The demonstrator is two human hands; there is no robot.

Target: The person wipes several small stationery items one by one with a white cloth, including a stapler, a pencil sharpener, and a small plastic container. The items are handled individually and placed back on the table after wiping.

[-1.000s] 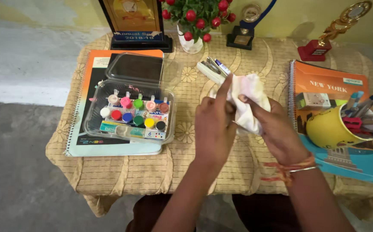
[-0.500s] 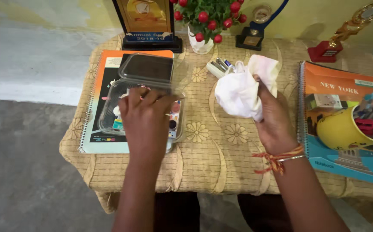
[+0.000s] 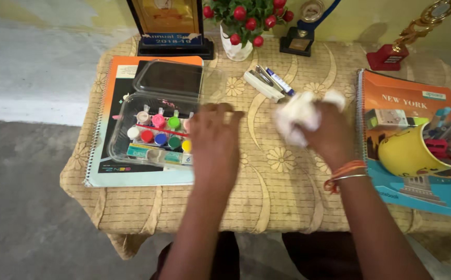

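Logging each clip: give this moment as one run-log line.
left hand: open, at clear plastic paint-pot box | right hand: grip shut on crumpled white cloth | surface: beige flowered tablecloth

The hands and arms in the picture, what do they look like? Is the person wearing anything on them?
Both forearms are bare, with no sleeves in sight. The left hand has no ring, band or watch that shows. Just below the right hand, the wrist carries an orange-red thread band wound round a few times, and next to it a thin silvery bangle. No gloves on either hand.
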